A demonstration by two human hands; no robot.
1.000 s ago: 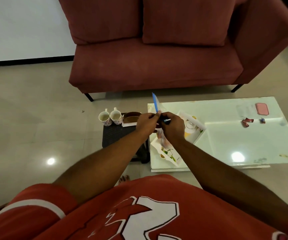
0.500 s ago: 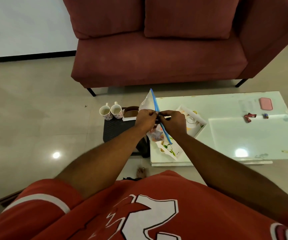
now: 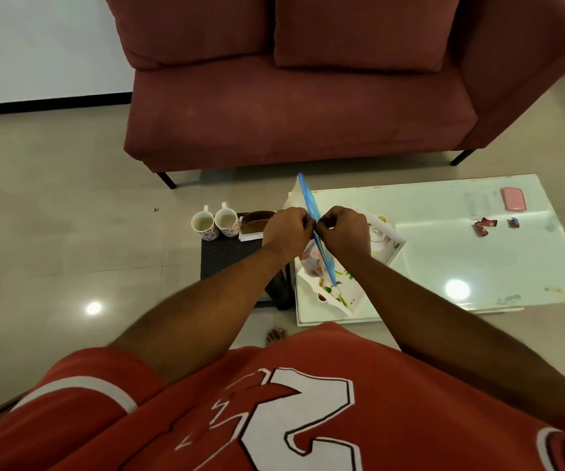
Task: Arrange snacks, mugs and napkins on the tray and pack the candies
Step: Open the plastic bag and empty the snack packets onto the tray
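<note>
My left hand (image 3: pixel 288 231) and my right hand (image 3: pixel 344 232) both pinch the blue zip strip of a clear plastic bag (image 3: pixel 310 202) held above the white floral tray (image 3: pixel 390 248). Wrapped candies show inside the bag's lower part (image 3: pixel 311 263). Two floral mugs (image 3: pixel 215 223) stand side by side on a dark stool (image 3: pixel 230 256), with a brown bowl (image 3: pixel 255 220) and white napkins (image 3: pixel 250 236) right of them. Loose candies (image 3: pixel 486 226) lie on the glass table at the right.
The white glass coffee table (image 3: pixel 478 266) carries the tray, a pink phone-like object (image 3: pixel 514 198) and a clear wrapper (image 3: pixel 480 202). A red sofa (image 3: pixel 291 96) stands behind. Tiled floor lies to the left.
The bag's blue strip has turned from mostly hidden to stretched diagonally between my hands, which have drawn close together on it. The camera has tilted slightly.
</note>
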